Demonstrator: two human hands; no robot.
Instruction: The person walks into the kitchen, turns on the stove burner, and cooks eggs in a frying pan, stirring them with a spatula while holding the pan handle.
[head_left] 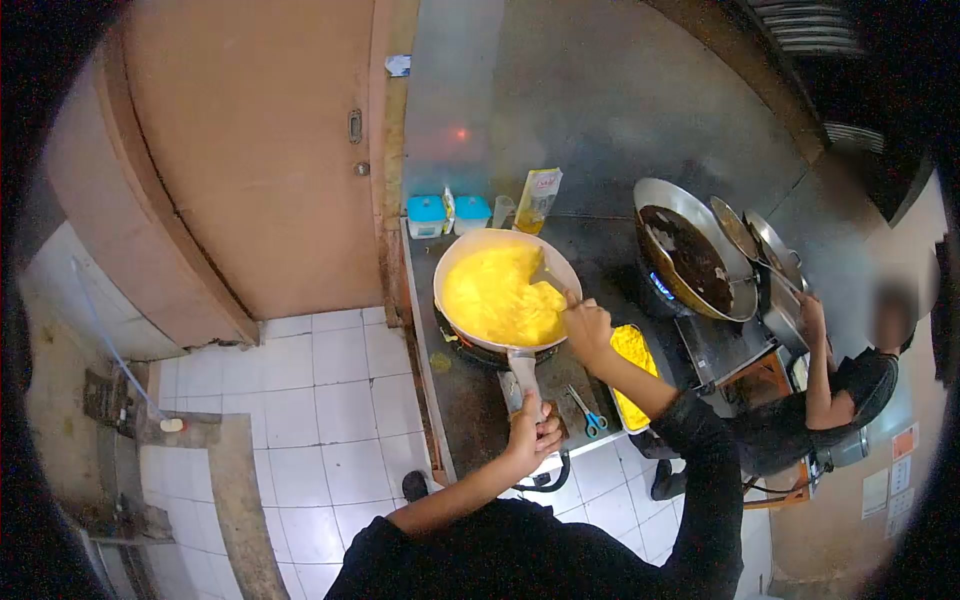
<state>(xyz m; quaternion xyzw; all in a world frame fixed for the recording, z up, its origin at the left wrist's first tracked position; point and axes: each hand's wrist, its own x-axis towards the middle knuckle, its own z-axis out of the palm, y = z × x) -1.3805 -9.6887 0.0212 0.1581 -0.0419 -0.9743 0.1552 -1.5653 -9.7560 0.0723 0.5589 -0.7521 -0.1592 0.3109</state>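
Observation:
My left hand is closed around the handle of a light-coloured frying pan, which sits over a stove burner. Soft yellow scrambled egg covers most of the pan's bottom. At the pan's right rim, my right hand is closed on a utensil whose end reaches into the egg. The utensil is mostly hidden, so its exact kind does not show. Scissors with blue handles lie on the counter between my forearms. Beside my right forearm is a tray of bright yellow food.
Blue-lidded containers and a yellow-liquid pouch stand behind the pan. To the right, a large wok holds dark liquid. A co-worker in black stands close by on the right, a hand near more pans. A door is at left.

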